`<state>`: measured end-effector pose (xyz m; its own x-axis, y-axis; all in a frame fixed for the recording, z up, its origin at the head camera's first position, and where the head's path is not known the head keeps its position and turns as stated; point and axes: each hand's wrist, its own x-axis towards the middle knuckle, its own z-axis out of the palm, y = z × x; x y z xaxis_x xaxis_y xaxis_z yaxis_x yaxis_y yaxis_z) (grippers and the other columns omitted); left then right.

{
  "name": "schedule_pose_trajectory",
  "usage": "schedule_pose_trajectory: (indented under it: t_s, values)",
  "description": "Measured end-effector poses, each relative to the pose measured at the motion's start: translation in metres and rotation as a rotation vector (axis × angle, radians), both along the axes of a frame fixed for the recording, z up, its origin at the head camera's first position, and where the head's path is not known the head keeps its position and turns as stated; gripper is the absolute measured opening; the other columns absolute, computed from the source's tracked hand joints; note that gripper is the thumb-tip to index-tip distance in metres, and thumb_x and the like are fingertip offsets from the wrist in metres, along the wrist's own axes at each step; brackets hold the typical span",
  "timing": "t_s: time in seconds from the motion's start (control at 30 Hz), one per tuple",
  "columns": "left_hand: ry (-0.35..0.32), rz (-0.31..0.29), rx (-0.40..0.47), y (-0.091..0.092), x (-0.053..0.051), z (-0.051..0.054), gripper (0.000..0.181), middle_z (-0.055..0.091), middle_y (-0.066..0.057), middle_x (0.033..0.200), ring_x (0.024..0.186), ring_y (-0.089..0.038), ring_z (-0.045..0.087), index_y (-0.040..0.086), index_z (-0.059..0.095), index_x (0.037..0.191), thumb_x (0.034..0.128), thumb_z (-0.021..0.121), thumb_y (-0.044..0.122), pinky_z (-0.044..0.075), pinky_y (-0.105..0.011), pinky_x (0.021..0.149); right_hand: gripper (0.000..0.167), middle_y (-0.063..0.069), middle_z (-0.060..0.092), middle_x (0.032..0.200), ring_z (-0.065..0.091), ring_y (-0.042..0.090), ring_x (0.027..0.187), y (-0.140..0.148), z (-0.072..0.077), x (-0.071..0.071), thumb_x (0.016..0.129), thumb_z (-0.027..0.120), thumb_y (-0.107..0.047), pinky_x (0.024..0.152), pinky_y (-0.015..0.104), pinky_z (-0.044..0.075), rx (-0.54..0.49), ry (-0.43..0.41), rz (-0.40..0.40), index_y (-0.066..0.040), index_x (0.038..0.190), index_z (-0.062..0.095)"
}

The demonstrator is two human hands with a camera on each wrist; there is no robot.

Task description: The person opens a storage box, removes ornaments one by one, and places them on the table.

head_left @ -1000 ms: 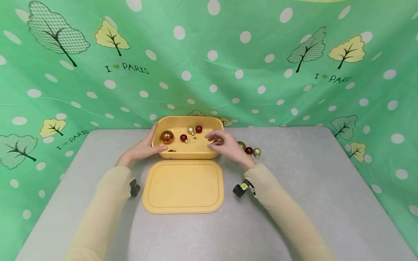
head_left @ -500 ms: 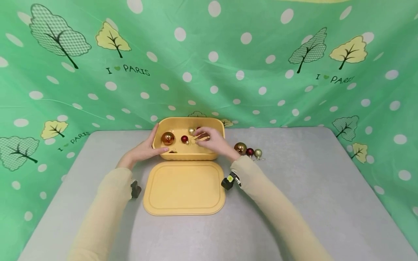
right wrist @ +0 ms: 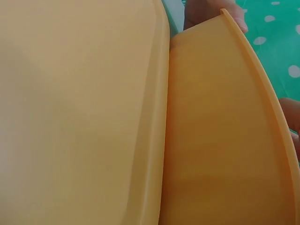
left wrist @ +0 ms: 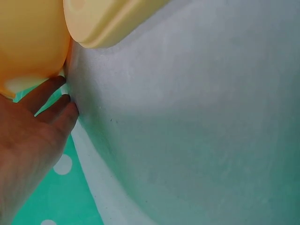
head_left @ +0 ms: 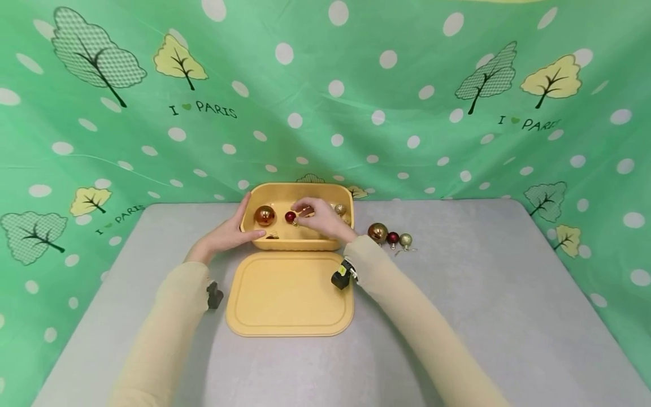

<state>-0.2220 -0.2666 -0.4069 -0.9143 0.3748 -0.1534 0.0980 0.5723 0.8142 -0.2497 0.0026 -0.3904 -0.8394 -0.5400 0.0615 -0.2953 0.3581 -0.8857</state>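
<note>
A yellow plastic box (head_left: 300, 245) stands open at the back of the table with several small Christmas baubles inside. My left hand (head_left: 227, 229) grips its left end, thumb over the front rim and fingers against the outer wall. My right hand (head_left: 325, 219) is inside the box, fingers bent, fingertips right at a small red bauble (head_left: 290, 216); whether they pinch it is unclear. A large copper-coloured bauble (head_left: 264, 215) lies to the left, a small glittery gold bauble (head_left: 340, 209) on the right. The right hand blocks part of the box floor.
The yellow lid (head_left: 290, 294) lies flat in front of the box. On the table (head_left: 458, 271) to the right sit a large gold bauble (head_left: 377, 232), a small red one (head_left: 393, 238) and a small pale gold one (head_left: 405, 240). A green polka-dot cloth (head_left: 335, 135) hangs behind.
My right hand has moved left inside the box, from its right end to the small red bauble, uncovering the glittery gold bauble. The left hand keeps its hold on the box.
</note>
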Motion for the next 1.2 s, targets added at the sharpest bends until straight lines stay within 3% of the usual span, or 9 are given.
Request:
schedule_pose_trajectory:
  t_s: [0.13,0.4,0.6,0.8,0.9,1.1,1.2]
  values:
    - [0.000,0.009,-0.003,0.000,-0.001,0.000,0.108,-0.012,-0.021,0.158,0.142,-0.046,0.003,0.024,-0.021,0.152,0.0902,0.067,0.033,0.008,-0.059,0.112,0.032,0.017,0.062,0.116,0.059,0.026,0.102,-0.004,-0.003,-0.003,0.088,0.066,0.000,0.083,0.029,0.050,-0.001,-0.019,-0.017,0.004,0.120,0.061]
    - [0.000,0.004,-0.003,0.001,-0.001,-0.001,0.109,-0.011,-0.023,0.157,0.141,-0.046,0.004,0.022,-0.021,0.152,0.0898,0.068,0.033,0.008,-0.058,0.112,0.036,0.018,0.062,0.113,0.060,0.025,0.102,-0.011,-0.010,-0.009,0.087,0.066,0.004,0.084,0.028,0.051,-0.025,-0.133,-0.046,0.005,0.122,0.059]
    - [0.004,0.008,-0.012,0.000,0.000,0.000,0.108,-0.011,-0.022,0.157,0.141,-0.047,0.005,0.023,-0.021,0.152,0.0900,0.067,0.033,0.009,-0.058,0.112,0.045,0.017,0.060,0.123,0.057,0.026,0.111,-0.013,-0.012,-0.011,0.090,0.064,0.002,0.090,0.028,0.048,0.075,-0.104,-0.001,0.003,0.134,0.054]
    - [-0.001,0.010,-0.015,0.000,0.001,0.000,0.109,-0.011,-0.022,0.157,0.141,-0.047,0.004,0.022,-0.021,0.152,0.0900,0.067,0.033,0.009,-0.058,0.112,0.041,0.015,0.062,0.113,0.058,0.024,0.105,-0.015,-0.015,-0.013,0.089,0.063,0.003,0.088,0.026,0.047,0.142,-0.026,0.057,0.005,0.129,0.057]
    - [0.000,0.009,-0.009,0.001,0.001,0.000,0.108,-0.011,-0.023,0.157,0.141,-0.047,0.004,0.021,-0.021,0.152,0.0901,0.067,0.033,0.009,-0.058,0.112,0.039,0.014,0.062,0.109,0.058,0.022,0.101,-0.015,-0.015,-0.013,0.088,0.062,0.005,0.085,0.025,0.047,0.157,-0.038,0.072,0.004,0.127,0.058]
    - [-0.001,0.010,-0.008,0.002,0.001,0.000,0.108,-0.010,-0.023,0.158,0.141,-0.046,0.006,0.022,-0.020,0.152,0.0901,0.067,0.033,0.010,-0.058,0.112,0.036,0.013,0.062,0.103,0.055,0.013,0.075,-0.016,-0.015,-0.012,0.087,0.064,0.006,0.061,0.021,0.046,0.142,-0.107,0.098,0.005,0.123,0.061]
    - [0.005,0.006,-0.006,0.003,0.001,0.000,0.108,-0.010,-0.023,0.157,0.141,-0.048,0.006,0.020,-0.021,0.152,0.0905,0.067,0.031,0.010,-0.059,0.111,0.030,0.012,0.063,0.100,0.054,0.010,0.071,-0.016,-0.016,-0.013,0.088,0.065,0.005,0.061,0.020,0.046,0.158,-0.089,0.129,0.004,0.118,0.064]
